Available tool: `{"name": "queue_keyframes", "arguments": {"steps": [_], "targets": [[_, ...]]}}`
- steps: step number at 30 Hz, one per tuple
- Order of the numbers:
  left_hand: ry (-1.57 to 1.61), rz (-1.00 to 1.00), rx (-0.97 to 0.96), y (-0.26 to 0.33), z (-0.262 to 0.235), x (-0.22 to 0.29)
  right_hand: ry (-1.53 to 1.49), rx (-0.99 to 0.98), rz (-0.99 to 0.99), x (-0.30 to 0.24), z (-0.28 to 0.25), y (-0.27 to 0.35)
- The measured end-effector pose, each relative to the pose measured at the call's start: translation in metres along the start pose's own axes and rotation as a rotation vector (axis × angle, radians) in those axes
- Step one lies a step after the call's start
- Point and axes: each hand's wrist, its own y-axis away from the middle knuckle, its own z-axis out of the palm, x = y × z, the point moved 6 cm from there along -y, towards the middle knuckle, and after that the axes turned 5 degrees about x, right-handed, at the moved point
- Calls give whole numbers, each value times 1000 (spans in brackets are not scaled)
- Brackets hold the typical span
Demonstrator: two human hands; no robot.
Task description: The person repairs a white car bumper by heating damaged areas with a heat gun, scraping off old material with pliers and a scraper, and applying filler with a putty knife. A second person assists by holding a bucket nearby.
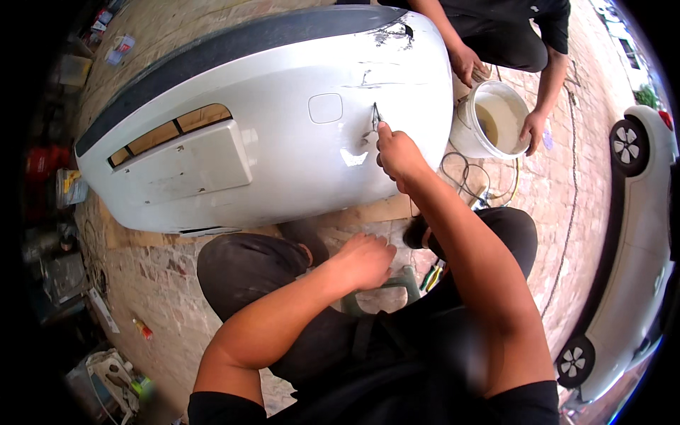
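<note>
A white car bumper with a dark upper strip lies across the ground in front of me. Its right part has black scrapes and a dented, cracked patch. My right hand is closed round a slim dark tool, whose tip is at the bumper's surface beside a square outlined cover. The tool's exact kind is too small to make out. Between my knees, my left hand is curled with its fingers tucked under, and nothing shows in it. It is apart from the bumper.
At the far right a co-worker's two hands hold a white bucket of cloudy liquid. Cables lie below it. Pliers lie beside a green stool under me. A white car stands on the right; clutter lines the left.
</note>
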Motion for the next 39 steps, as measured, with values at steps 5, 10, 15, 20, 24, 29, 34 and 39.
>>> {"name": "queue_keyframes", "arguments": {"steps": [5, 10, 15, 20, 24, 29, 34, 39], "targets": [[-39, -86, 138, -6, -16, -5, 58, 9, -23, -4, 2, -9], [38, -266, 488, 12, -106, -46, 98, 11, 14, -7, -5, -8], [-41, -332, 1209, 53, -250, -114, 29, -94, 75, -17, -5, -5], [-175, -395, 1315, 46, -262, -149, 81, -77, 91, -19, -9, -6], [-477, -463, 1357, 54, -268, -169, 309, -59, -19, -32, 1, -1], [-359, -439, 1300, 50, -279, -162, 653, -49, -252, -25, -1, -16], [-325, -436, 1292, 52, -280, -162, 675, -25, -167, -46, -4, 7], [-365, -421, 1315, 52, -281, -160, 658, 32, -172, -53, -5, 17]]}}
